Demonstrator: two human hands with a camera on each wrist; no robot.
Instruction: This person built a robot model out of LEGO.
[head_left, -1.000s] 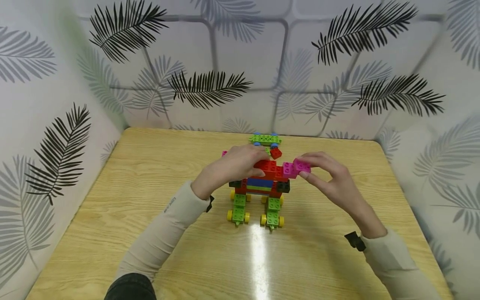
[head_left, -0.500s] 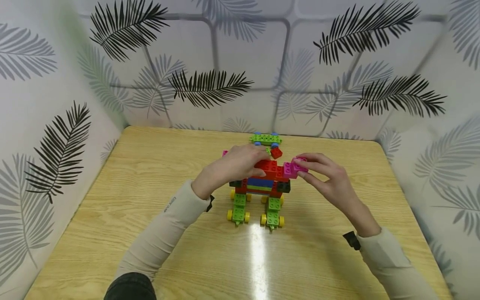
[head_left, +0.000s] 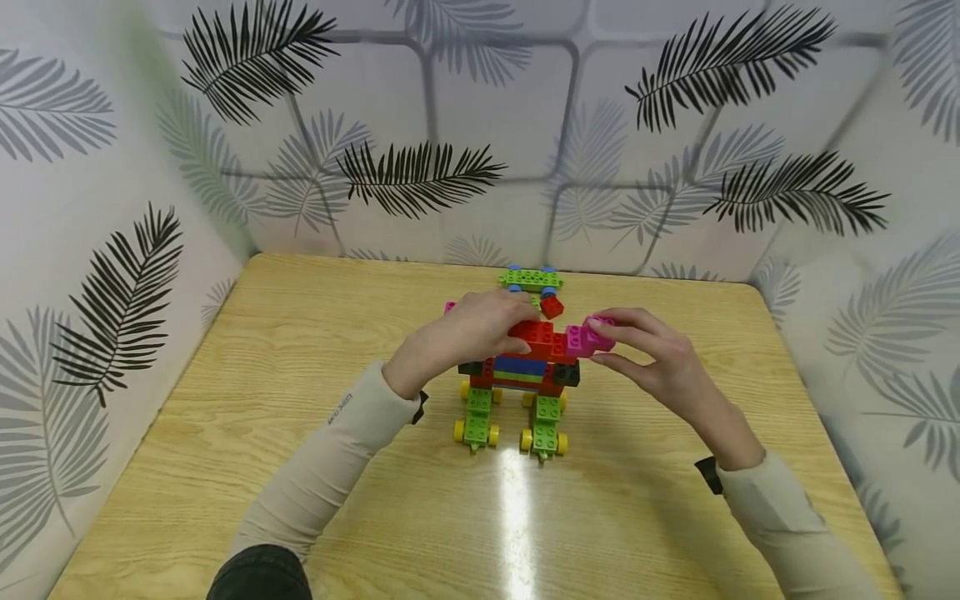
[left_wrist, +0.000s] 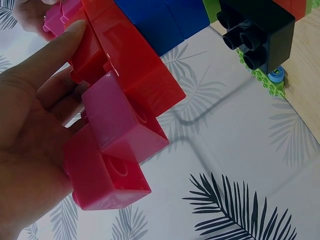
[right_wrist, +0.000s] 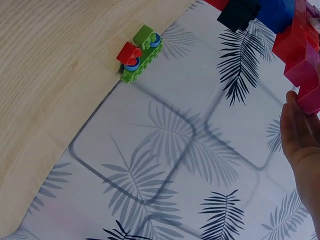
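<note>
A toy of stacked building bricks stands mid-table on green wheeled bases (head_left: 545,437) with yellow wheels. Blue and black bricks (head_left: 567,372) form its body. My left hand (head_left: 480,325) grips the red bricks (head_left: 538,335) along its top; in the left wrist view the thumb lies on red, fingers curled beneath. Two stepped pink bricks (left_wrist: 120,117) stick out at the near end there. At the toy's right end my right hand (head_left: 660,350) holds the outermost pink brick (head_left: 602,337), fingertips on its upper side, thumb near its lower edge. The right wrist view cuts this brick (right_wrist: 311,97) off at the edge.
Behind the toy, near the table's back edge, sits a green wheeled base (head_left: 532,279) with blue wheels. A loose red brick (head_left: 552,307) and a green brick (right_wrist: 144,37) are at it. Leaf-patterned cloth walls (head_left: 487,108) enclose the wooden table (head_left: 322,325) at back and sides.
My right hand has shifted slightly left with the outer pink brick, which sits closer against the pink one beside it. Its thumb has slid lower. The left hand keeps its grip in place.
</note>
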